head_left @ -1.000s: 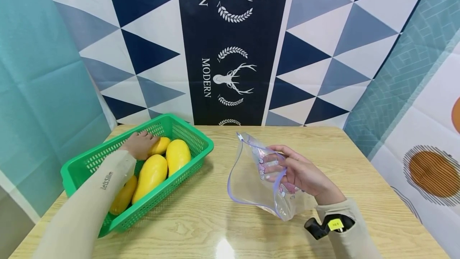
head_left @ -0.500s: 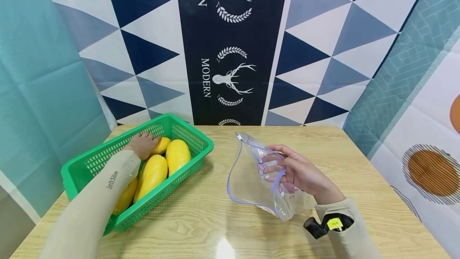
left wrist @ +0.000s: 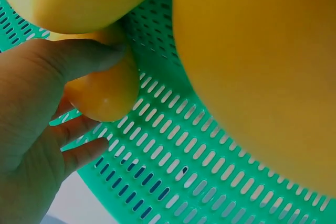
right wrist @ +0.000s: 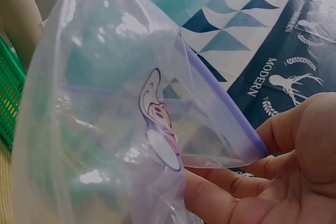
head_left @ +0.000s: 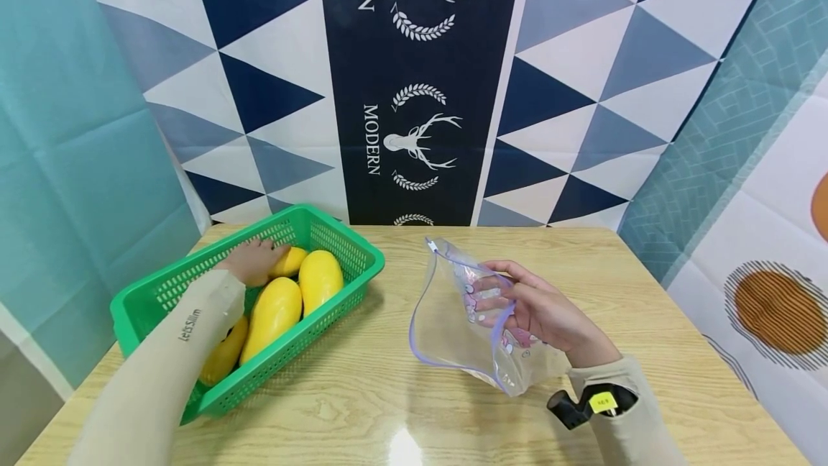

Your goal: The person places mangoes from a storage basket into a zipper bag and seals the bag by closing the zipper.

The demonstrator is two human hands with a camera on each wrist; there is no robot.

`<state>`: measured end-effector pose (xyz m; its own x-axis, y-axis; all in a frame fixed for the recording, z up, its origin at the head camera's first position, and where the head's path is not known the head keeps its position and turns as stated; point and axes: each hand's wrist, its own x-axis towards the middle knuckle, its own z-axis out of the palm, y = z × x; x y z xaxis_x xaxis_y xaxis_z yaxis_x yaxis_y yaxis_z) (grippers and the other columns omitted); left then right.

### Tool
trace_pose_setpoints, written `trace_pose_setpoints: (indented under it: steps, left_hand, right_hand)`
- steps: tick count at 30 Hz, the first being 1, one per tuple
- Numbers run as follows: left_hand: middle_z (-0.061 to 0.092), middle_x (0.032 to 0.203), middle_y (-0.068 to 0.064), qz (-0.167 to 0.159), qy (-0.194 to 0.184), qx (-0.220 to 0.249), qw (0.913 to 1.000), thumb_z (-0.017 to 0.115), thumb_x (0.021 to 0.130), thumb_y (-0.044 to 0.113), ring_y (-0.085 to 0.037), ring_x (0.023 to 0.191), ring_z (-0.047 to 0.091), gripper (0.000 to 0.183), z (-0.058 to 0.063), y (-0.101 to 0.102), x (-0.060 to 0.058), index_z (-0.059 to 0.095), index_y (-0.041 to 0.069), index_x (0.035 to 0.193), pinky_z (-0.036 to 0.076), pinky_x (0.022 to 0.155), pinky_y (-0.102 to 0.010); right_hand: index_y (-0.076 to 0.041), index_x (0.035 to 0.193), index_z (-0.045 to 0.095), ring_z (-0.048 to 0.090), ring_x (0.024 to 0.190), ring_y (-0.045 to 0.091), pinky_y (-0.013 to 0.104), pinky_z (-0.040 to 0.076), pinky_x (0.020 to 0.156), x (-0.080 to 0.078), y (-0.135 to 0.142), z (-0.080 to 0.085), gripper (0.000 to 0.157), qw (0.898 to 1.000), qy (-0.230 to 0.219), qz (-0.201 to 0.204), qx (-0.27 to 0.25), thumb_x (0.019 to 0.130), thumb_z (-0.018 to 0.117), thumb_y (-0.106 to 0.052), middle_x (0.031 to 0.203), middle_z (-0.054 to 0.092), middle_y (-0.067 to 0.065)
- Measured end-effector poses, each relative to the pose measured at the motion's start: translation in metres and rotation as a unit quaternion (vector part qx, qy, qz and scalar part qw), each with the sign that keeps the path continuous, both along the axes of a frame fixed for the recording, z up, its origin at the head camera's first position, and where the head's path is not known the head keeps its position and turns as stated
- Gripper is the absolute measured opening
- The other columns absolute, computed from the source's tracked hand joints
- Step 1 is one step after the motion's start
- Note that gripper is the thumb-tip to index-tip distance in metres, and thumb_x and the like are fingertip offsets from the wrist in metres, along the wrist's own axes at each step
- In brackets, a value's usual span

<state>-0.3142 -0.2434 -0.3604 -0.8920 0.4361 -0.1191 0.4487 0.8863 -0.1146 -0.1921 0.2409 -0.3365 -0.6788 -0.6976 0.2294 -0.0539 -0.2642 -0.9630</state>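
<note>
My left hand (head_left: 251,262) reaches into the green basket (head_left: 362,293) and grips a yellow mango (head_left: 289,262) near the back wall. In the left wrist view the thumb lies over that mango (left wrist: 107,93), with fingers curled on its other side. Several more mangoes (head_left: 274,315) lie beside it. My right hand (head_left: 550,315) holds a clear zip bag (head_left: 446,336) by its purple-edged mouth, which gapes toward the basket. In the right wrist view the bag's zip edge (right wrist: 226,108) is pinched between thumb and fingers; a cartoon print shows on the plastic.
Basket and bag are over a light wooden table (head_left: 349,408). A patterned cloth (head_left: 414,92) hangs behind the table's back edge, and teal cloth (head_left: 84,164) covers the left side. A black wrist device (head_left: 591,405) sits on the right sleeve.
My left hand and forearm shift slightly right, then back left, staying at the same mango. The right hand and the bag stay as they were.
</note>
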Motion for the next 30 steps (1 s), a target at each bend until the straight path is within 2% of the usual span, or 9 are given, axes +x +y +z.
trace_pose_setpoints:
  steps: [7,12,15,18,26,30]
  left_hand:
    - [0.044,0.140,-0.037,-0.004,-0.010,0.051,0.9986,0.048,0.096,-0.008,-0.057,0.130,0.037,0.048,0.003,-0.004,0.000,0.044,-0.005,0.144,0.032,0.106,-0.066]
    - [0.046,0.139,-0.035,-0.017,-0.007,0.103,0.9945,0.057,0.092,-0.004,-0.056,0.130,0.037,0.051,0.008,-0.005,0.003,0.046,-0.008,0.142,0.033,0.105,-0.066]
    - [0.048,0.138,-0.034,-0.022,-0.012,0.142,0.9896,0.063,0.090,-0.002,-0.055,0.129,0.038,0.053,0.009,-0.005,0.004,0.047,-0.009,0.140,0.035,0.104,-0.066]
    - [0.049,0.138,-0.032,-0.019,-0.023,0.186,0.9820,0.064,0.089,-0.003,-0.052,0.128,0.039,0.053,0.010,-0.005,0.004,0.048,-0.011,0.139,0.035,0.104,-0.065]
    - [0.048,0.138,-0.033,-0.002,-0.039,0.259,0.9650,0.067,0.091,0.001,-0.050,0.121,0.043,0.053,0.011,-0.005,0.003,0.047,-0.013,0.138,0.041,0.098,-0.062]
    - [0.050,0.133,-0.034,0.004,-0.036,0.288,0.9570,0.069,0.091,0.004,-0.048,0.117,0.049,0.053,0.009,-0.006,0.001,0.048,-0.015,0.136,0.045,0.094,-0.058]
  right_hand:
    - [-0.018,0.141,0.045,0.065,0.113,0.019,0.028,0.057,0.082,0.000,0.000,0.000,0.043,1.000,-0.003,0.005,-0.005,0.107,0.024,-0.001,0.132,0.053,0.007]
    - [-0.018,0.141,0.045,0.065,0.113,0.019,0.028,0.057,0.081,0.000,0.001,0.000,0.043,1.000,-0.003,0.002,0.001,0.107,0.025,-0.002,0.132,0.054,0.006]
    - [-0.019,0.141,0.045,0.065,0.112,0.019,0.021,0.056,0.068,0.000,0.001,0.000,0.042,1.000,-0.002,-0.002,0.009,0.107,0.026,-0.003,0.133,0.054,0.006]
    - [-0.019,0.141,0.045,0.066,0.111,0.020,0.016,0.050,0.055,0.000,0.002,0.001,0.041,1.000,-0.003,-0.007,0.014,0.107,0.027,-0.004,0.133,0.053,0.006]
    - [-0.019,0.141,0.045,0.066,0.110,0.021,0.016,0.050,0.056,0.000,0.003,0.001,0.041,1.000,-0.001,-0.006,0.013,0.107,0.027,-0.004,0.132,0.054,0.006]
    - [-0.019,0.141,0.046,0.066,0.111,0.020,0.019,0.054,0.063,0.001,0.002,0.001,0.042,1.000,-0.002,-0.004,0.007,0.107,0.026,-0.003,0.132,0.054,0.006]
